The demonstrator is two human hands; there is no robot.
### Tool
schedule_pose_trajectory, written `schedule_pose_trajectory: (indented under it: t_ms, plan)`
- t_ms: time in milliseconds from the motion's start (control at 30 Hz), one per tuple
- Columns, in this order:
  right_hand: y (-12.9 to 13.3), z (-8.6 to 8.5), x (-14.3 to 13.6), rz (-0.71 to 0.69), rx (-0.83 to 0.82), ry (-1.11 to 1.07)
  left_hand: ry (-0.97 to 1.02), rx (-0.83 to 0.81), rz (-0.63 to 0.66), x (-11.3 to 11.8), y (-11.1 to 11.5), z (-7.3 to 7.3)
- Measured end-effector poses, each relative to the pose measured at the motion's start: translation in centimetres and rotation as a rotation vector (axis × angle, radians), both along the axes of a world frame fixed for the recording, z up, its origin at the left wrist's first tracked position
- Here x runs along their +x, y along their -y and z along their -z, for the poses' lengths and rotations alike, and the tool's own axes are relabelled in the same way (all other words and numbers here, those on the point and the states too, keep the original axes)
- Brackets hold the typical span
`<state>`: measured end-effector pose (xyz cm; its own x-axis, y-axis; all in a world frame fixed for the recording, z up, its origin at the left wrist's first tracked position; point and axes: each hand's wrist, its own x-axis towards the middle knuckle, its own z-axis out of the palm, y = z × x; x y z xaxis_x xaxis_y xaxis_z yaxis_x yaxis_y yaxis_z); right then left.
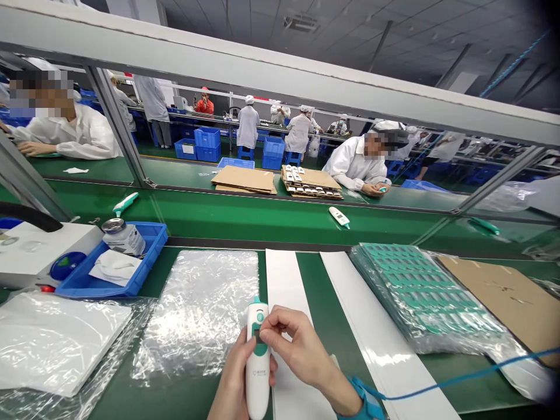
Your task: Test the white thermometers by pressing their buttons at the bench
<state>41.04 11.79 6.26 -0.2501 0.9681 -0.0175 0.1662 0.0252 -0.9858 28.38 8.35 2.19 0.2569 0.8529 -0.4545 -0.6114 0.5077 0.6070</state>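
Upright in my left hand is a white and teal ear thermometer, with my thumb and fingers wrapped around its body. It has a teal tip, a round button and a small dark screen. My right hand is closed in a pinch at the screen's right side; what lies between its fingertips, if anything, is hidden. A blue wrist strap with a cord circles my right wrist. Beneath both hands run a white strip and the green table. Left of them lies a plastic-wrapped stack.
Beyond the table edge runs a green conveyor carrying a white thermometer and a teal one. A blue bin with a bottle stands left. Bagged teal pieces lie right. A co-worker sits across. The blue cord stretches rightward.
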Motion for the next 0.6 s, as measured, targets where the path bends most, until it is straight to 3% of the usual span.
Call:
schedule_pose_trajectory:
  t_ms: [200,467,600]
  plan:
    - [0.1,0.3,0.1,0.044,0.098,0.108,-0.224,-0.170,-0.093,-0.3,0.4,0.3]
    - [-0.8,0.5,0.8,0.076,0.118,0.049,-0.278,0.080,0.089,-0.2,-0.7,-0.8]
    - [-1.7,-0.3,1.8,-0.033,0.212,0.123,-0.299,0.088,0.144,-0.3,-1.2,-0.9]
